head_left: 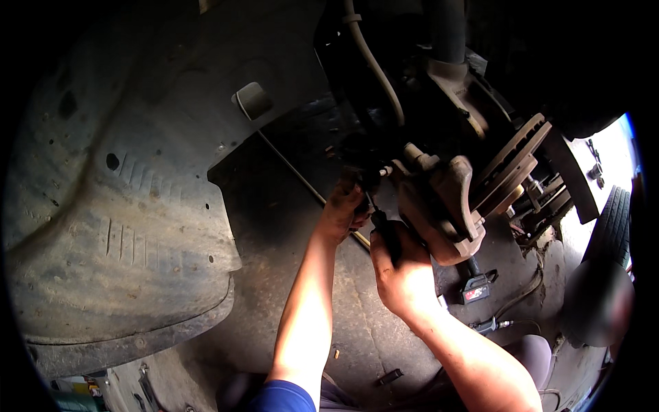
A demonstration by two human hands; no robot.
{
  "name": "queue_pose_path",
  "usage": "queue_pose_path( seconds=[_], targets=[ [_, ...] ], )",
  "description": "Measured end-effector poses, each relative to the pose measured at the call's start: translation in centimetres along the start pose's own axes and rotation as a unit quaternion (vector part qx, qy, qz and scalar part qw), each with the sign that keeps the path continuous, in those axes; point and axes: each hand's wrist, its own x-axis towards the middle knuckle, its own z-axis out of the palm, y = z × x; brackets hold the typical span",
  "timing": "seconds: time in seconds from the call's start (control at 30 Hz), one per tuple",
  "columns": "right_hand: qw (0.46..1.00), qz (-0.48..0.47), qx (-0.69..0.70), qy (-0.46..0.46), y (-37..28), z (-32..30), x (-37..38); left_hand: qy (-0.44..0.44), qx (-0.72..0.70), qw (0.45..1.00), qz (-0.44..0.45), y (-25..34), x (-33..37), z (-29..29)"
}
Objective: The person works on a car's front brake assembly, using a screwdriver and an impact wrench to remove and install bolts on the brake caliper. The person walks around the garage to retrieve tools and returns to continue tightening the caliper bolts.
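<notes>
My right hand [405,271] is closed round the black handle of a screwdriver-like tool [382,230]. Its thin shaft points up and left toward my left hand [343,209]. The fingers of my left hand are curled on a dark part in shadow, whose kind I cannot make out. Just right of both hands hangs a rusty brake caliper [432,237], fitted over the edge of a brake disc [511,165]. Above it, a pale bent hose [377,65] runs down beside the suspension strut [447,34].
A dusty wheel-arch liner [137,199] fills the left side. On the floor beneath the caliper lie a black cordless power tool [475,288] and a hose-connected tool [487,325]. One tyre [607,240] stands at the right. Near my knees lies a small black piece [390,377].
</notes>
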Motion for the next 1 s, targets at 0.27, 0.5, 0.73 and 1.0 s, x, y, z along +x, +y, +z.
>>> queue_pose_path(
  seconds=[0.27, 0.5, 0.73, 1.0],
  targets=[
    [0.999, 0.034, 0.027, 0.022, 0.3, 0.0, -0.3, 0.035, 0.048, 0.997, 0.051, -0.7, 0.5, 0.5],
    [0.983, 0.172, 0.003, -0.063, 0.9, -0.5, -0.5, 0.248, 0.406, 0.879, 0.022, 3.6, -2.8, 2.1],
    [0.936, 0.298, 0.116, -0.151, 0.1, -1.4, 0.0, 0.158, 0.282, 0.943, 0.075, 2.3, -5.3, 6.5],
    [0.886, 0.263, 0.291, -0.248, 0.9, -4.4, -0.5, 0.242, 0.171, 0.95, 0.094, 1.6, -4.4, 10.4]
  ],
)
